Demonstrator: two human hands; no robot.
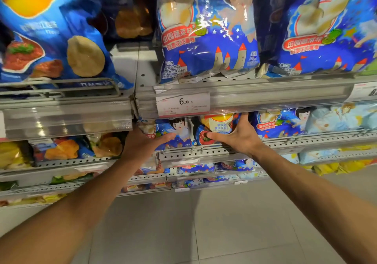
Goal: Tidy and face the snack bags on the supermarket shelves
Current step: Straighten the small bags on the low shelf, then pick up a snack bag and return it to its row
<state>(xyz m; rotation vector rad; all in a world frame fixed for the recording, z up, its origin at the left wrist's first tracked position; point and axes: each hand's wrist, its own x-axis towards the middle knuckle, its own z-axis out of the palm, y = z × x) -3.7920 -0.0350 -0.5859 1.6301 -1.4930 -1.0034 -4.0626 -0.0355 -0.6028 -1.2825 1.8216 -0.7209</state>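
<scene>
From the head camera, both hands reach under the grey metal shelf edge with the white 6.00 price tag. The left hand lays straight fingers on a blue fairy-printed snack bag on the second shelf. The right hand grasps the neighbouring blue tomato-flavour crisp bag, thumb across its front.

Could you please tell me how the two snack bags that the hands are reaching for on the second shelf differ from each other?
The dark blue starry bag with a cartoon child, touched by the left hand, has night-sky artwork; the blue bag with a yellow-and-red logo and tomato picture, under the right hand, looks like a different product. The starry bag matches its row neighbours; the tomato bag looks out of place. Both stand side by side behind the perforated shelf rail.
</scene>
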